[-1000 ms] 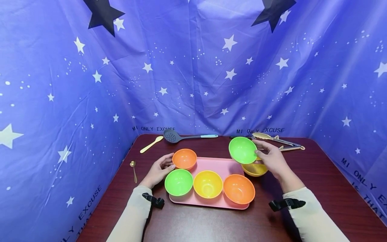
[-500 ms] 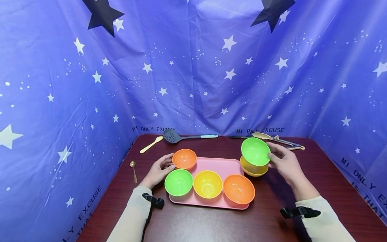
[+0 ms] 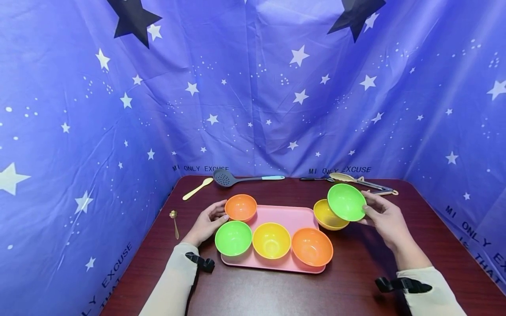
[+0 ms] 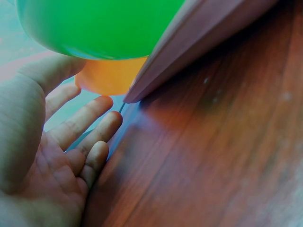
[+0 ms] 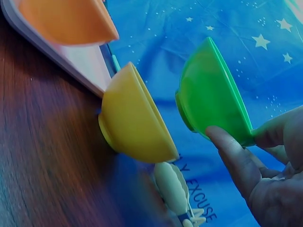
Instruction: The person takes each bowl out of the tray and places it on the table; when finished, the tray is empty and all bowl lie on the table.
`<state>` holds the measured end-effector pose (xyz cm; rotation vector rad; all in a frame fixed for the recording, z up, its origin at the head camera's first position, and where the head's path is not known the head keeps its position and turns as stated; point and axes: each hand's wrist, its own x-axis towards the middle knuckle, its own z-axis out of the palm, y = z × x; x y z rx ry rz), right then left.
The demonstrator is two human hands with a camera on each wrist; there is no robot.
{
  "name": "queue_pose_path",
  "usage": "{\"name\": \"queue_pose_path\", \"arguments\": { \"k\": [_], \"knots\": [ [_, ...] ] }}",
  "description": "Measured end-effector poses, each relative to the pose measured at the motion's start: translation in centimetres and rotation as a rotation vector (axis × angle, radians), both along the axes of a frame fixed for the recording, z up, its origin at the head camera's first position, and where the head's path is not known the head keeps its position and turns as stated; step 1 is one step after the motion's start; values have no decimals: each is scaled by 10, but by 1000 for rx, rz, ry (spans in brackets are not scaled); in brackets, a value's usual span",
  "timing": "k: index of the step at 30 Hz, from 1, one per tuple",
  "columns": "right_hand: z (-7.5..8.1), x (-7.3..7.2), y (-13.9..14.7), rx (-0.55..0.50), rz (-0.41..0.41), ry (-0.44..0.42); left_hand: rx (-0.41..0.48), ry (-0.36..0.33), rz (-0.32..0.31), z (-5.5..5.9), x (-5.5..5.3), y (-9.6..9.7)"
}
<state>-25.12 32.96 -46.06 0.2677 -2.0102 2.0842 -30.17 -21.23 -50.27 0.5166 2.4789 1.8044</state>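
Note:
My right hand (image 3: 389, 221) pinches the rim of a green bowl (image 3: 347, 202), thumb inside and fingers beneath. The bowl hangs tilted above the table, partly in front of a yellow bowl (image 3: 331, 217). In the right wrist view the green bowl (image 5: 213, 94) is apart from the yellow bowl (image 5: 135, 118). My left hand (image 3: 207, 224) lies beside an orange bowl (image 3: 241, 207), at the pink tray's (image 3: 282, 213) back left; its fingers are loosely bent in the left wrist view. Whether they touch the bowl I cannot tell. Along the tray's front stand a green bowl (image 3: 233, 238), a yellow bowl (image 3: 271, 240) and an orange bowl (image 3: 312, 246).
A slotted skimmer (image 3: 225, 177) and a small yellow spreader (image 3: 197, 188) lie at the back left. Tongs (image 3: 371, 184) lie at the back right, near a dark thin utensil (image 3: 316, 179). A small gold spoon (image 3: 175, 224) lies left of the left hand.
My right hand has carried the green bowl right and slightly down, uncovering more of the yellow bowl behind it. The left hand stays in place.

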Motion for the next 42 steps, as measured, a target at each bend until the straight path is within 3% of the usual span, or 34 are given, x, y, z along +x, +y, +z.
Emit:
{"name": "queue_pose_path", "arguments": {
  "k": [18,29,42],
  "knots": [
    [-13,9,40,-95,-54,37,9,13,8,-1,1,0],
    [-23,13,63,-131,-79,-16,-3,0,2,-1,0,0],
    [-39,11,78,-68,-90,-93,2,9,1,-3,-2,-1]
  ]
}}
